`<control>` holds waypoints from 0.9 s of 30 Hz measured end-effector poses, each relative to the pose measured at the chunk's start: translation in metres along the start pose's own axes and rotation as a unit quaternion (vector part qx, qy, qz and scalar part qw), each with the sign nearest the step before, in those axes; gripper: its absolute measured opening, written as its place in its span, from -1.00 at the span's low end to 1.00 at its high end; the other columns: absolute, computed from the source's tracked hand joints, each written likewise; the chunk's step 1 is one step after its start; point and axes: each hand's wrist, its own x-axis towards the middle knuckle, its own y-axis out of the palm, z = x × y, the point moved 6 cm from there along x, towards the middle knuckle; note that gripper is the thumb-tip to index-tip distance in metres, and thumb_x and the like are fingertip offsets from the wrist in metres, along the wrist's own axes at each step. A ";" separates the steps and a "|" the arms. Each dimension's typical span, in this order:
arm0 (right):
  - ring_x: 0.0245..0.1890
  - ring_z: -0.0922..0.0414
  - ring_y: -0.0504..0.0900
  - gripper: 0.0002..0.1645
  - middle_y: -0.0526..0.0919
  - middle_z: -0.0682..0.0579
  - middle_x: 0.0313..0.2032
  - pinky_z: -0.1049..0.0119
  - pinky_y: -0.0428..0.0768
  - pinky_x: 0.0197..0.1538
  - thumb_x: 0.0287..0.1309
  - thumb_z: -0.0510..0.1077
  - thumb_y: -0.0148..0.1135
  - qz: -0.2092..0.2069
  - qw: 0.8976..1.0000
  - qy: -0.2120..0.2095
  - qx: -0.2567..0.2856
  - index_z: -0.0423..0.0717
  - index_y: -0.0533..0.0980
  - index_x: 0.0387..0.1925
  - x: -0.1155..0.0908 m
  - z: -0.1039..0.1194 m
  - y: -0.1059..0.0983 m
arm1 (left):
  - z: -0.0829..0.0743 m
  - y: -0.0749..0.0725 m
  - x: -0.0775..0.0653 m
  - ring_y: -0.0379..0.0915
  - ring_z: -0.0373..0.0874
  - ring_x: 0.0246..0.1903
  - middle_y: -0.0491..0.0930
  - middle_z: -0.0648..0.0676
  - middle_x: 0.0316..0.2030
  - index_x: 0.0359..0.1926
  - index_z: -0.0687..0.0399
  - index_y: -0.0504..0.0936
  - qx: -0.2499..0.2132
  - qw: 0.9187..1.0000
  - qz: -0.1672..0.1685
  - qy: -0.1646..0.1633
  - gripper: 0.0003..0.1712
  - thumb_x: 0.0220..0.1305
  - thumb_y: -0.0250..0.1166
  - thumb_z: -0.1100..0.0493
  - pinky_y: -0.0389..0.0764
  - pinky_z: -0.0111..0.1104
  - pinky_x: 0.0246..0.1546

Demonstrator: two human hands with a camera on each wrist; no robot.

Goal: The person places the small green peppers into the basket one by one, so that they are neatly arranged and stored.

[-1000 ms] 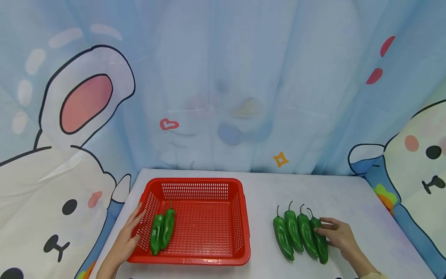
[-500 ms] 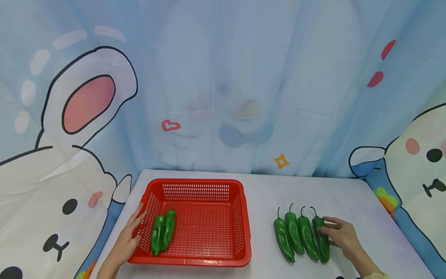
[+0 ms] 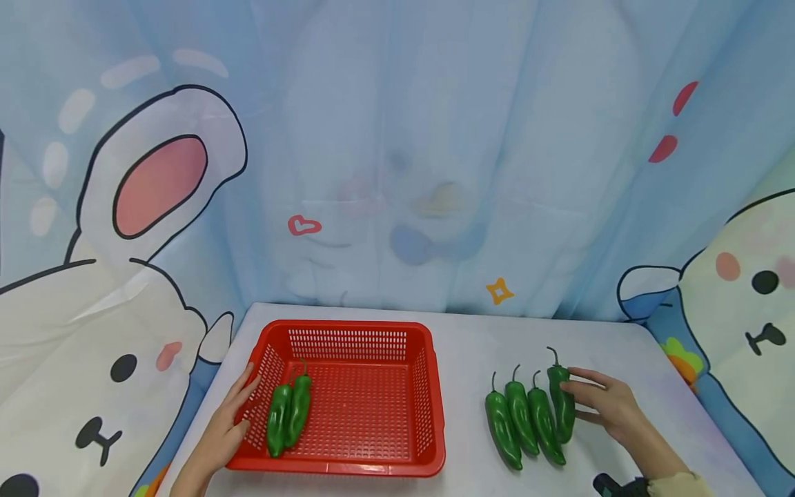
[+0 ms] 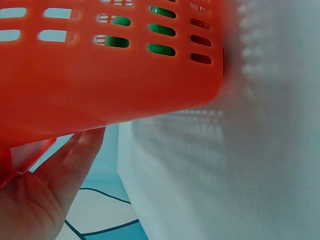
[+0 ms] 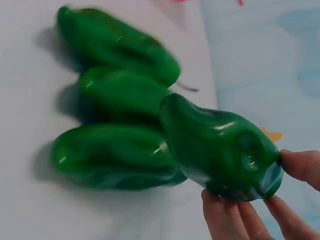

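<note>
Holding a green pepper [image 3: 562, 408], probably light, firm, slick and best gripped mid-body, right hand [image 3: 607, 404] fingers pinch it right of the red basket [image 3: 329, 467]; left hand [image 3: 221, 429] fingers lie extended at its left rim.

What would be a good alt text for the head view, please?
The right hand holds a green pepper beside three more peppers that lie on a white table. The left hand touches the left side of a red basket with two peppers inside. Behind is a blue curtain with cartoon animals.
</note>
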 end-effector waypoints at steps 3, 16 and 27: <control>-0.19 0.11 0.67 0.00 0.66 0.12 -0.19 -0.07 0.63 -0.05 0.16 -0.02 0.38 0.010 1.000 -0.001 0.021 -0.37 0.11 0.44 -0.002 0.009 0.003 | -0.001 -0.001 0.000 -0.03 0.38 0.39 0.05 0.29 0.49 0.37 0.42 0.31 0.001 1.000 0.000 0.000 -0.14 -0.11 0.04 0.60 0.13 0.35 0.20; -0.08 0.19 0.59 -0.04 0.60 0.26 -0.15 0.14 0.64 -0.02 0.26 -0.04 0.29 0.108 0.986 -0.036 0.119 -0.26 0.02 0.50 -0.020 0.052 0.041 | -0.003 -0.001 0.000 -0.06 0.39 0.41 0.04 0.30 0.49 0.37 0.43 0.30 -0.002 1.000 0.004 -0.006 -0.15 -0.10 0.03 0.60 0.09 0.36 0.22; 0.38 -0.33 0.18 -0.13 0.43 -0.09 0.20 0.13 0.59 0.05 0.32 -0.05 0.21 0.144 0.982 -0.061 0.106 -0.27 0.07 0.49 -0.030 0.082 0.101 | 0.000 0.000 0.001 -0.08 0.36 0.42 0.02 0.27 0.50 0.38 0.41 0.29 -0.007 1.000 0.009 -0.016 -0.15 -0.07 0.03 0.60 0.07 0.35 0.23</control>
